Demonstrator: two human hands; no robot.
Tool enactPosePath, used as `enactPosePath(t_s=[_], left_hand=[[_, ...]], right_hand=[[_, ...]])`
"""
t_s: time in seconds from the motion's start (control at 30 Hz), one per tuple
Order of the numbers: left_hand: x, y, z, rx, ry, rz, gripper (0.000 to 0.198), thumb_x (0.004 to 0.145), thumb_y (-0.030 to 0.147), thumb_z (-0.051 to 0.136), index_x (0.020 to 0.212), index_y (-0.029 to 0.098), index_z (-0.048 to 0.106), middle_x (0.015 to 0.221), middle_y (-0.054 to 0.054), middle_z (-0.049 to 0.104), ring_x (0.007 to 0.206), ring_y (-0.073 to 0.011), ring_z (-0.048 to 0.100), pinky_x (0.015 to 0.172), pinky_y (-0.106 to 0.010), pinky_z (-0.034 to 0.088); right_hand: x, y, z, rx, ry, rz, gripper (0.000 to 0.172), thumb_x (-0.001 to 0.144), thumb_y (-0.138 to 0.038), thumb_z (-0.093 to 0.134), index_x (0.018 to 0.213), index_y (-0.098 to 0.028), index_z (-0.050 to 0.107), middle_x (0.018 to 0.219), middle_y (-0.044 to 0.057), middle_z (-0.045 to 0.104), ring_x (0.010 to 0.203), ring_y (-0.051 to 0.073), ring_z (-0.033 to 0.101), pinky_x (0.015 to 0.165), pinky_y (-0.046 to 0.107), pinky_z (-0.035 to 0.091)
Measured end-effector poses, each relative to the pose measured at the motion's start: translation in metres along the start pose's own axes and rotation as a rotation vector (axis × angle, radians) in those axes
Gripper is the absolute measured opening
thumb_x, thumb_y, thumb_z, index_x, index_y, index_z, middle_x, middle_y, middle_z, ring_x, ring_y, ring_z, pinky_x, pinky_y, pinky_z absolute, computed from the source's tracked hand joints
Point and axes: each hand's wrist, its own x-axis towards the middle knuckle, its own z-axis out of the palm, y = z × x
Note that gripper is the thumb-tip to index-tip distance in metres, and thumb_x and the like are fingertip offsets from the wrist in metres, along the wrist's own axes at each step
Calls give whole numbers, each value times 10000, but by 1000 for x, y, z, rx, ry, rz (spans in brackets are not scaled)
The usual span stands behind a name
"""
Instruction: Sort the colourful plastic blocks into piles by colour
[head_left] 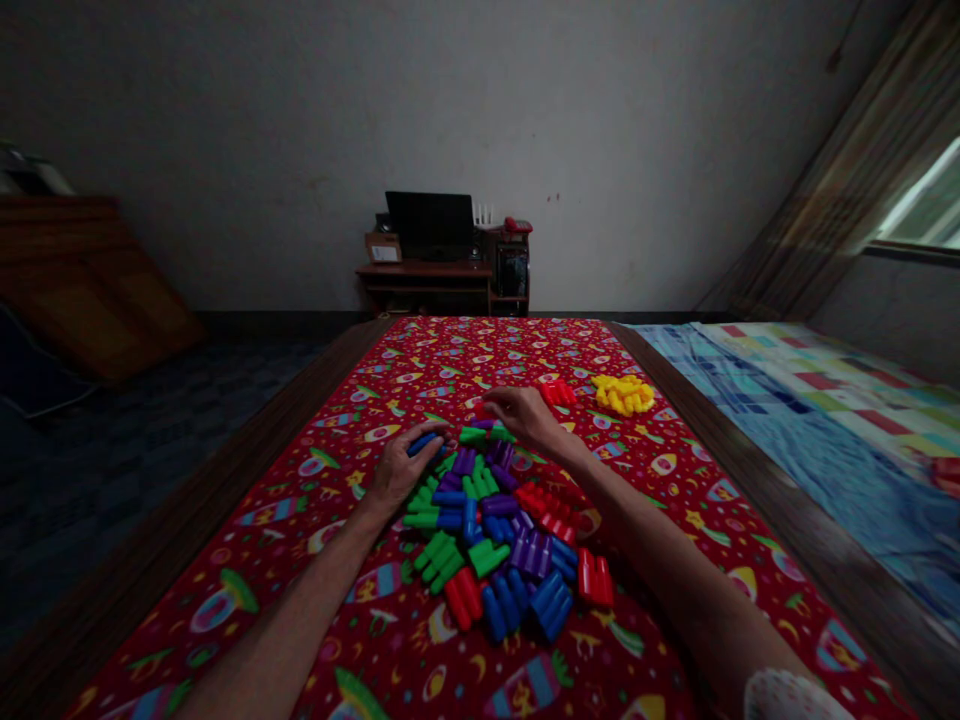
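Your left hand [397, 470] curls around a blue block [421, 444] at the far left edge of a mixed pile [499, 506] of green, purple, blue and red blocks on a red patterned tablecloth [300, 510]. Your right hand [523, 413] is at the pile's far end, fingertips by a red piece [481, 408]; whether they grip it cannot be told. Farther right, yellow blocks [626, 397] lie clustered near some red blocks [558, 393].

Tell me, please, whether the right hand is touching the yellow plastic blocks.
Apart. In the head view, patterned red tablecloth plainly shows between the right hand and the yellow plastic blocks.
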Motion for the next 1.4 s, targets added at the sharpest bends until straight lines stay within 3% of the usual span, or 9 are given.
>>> enactPosePath(t_s=[0.13, 0.3, 0.4, 0.53, 0.6, 0.8, 0.97, 1.1, 1.4], left_hand=[[4, -9, 0, 107, 4, 37, 452, 831, 524, 502, 1058, 172, 675, 1038, -81, 723, 952, -243, 666, 902, -372, 515], [7, -9, 1, 192, -73, 119, 425, 824, 485, 476, 1027, 182, 694, 1021, -74, 724, 968, -239, 654, 911, -359, 505], [6, -6, 1, 189, -93, 129, 435, 844, 482, 448, 1040, 180, 691, 1044, -77, 720, 970, -239, 655, 904, -354, 506], [3, -3, 0, 162, -95, 112, 455, 863, 498, 431, 1048, 172, 690, 1058, -88, 719, 979, -249, 660, 906, -357, 508], [3, -3, 0, 150, -93, 88, 461, 868, 501, 428, 1061, 172, 686, 1050, -86, 724, 973, -248, 662, 917, -364, 503], [4, -4, -1, 121, -106, 81, 473, 872, 496, 419, 1059, 157, 690, 1055, -94, 723, 1016, -251, 651, 929, -371, 498], [5, -6, -1, 139, -110, 87, 464, 857, 503, 430, 1012, 163, 706, 1015, -89, 733, 972, -249, 664, 898, -360, 511], [6, -6, -1, 162, -130, 95, 458, 848, 504, 429, 993, 176, 712, 991, -77, 737, 917, -238, 672, 872, -349, 519], [6, -5, -2, 179, -128, 106, 430, 856, 480, 431, 966, 175, 713, 977, -75, 739, 933, -237, 674, 860, -329, 518]], right_hand=[[0, 50, -24, -236, 220, 254, 305, 889, -149, 432, 1069, -149, 678, 917, 105, 714, 820, 199, 626, 697, 252, 405], [-14, 91, -27, -385, 173, 286, 296, 835, -83, 414, 971, -133, 673, 980, 128, 695, 875, 197, 599, 754, 252, 409], [-14, 92, -25, -346, 129, 232, 269, 874, -145, 420, 936, -137, 682, 973, 120, 699, 902, 195, 599, 813, 269, 422], [-8, 64, -37, -235, 258, 190, 302, 907, -203, 420, 979, -121, 702, 954, 127, 709, 900, 210, 623, 828, 295, 425], [-12, 41, -49, -137, 164, 168, 308, 905, -230, 435, 965, -119, 716, 862, 95, 715, 800, 200, 632, 738, 278, 431], [-63, -25, -64, -24, -550, -17, 254, 806, -349, 652, 993, -188, 715, 838, 53, 712, 701, 158, 612, 610, 232, 410], [-86, -34, -48, -268, -575, -23, 263, 783, -244, 672, 1035, -168, 685, 905, 99, 698, 773, 178, 611, 632, 243, 404], [-72, -7, -49, -95, -461, 23, 247, 771, -125, 590, 984, -153, 709, 817, 54, 708, 683, 138, 602, 613, 217, 404], [-17, 67, -41, 26, 181, 415, 357, 788, -187, 546, 1100, -105, 700, 885, 104, 748, 769, 204, 682, 703, 272, 492]])
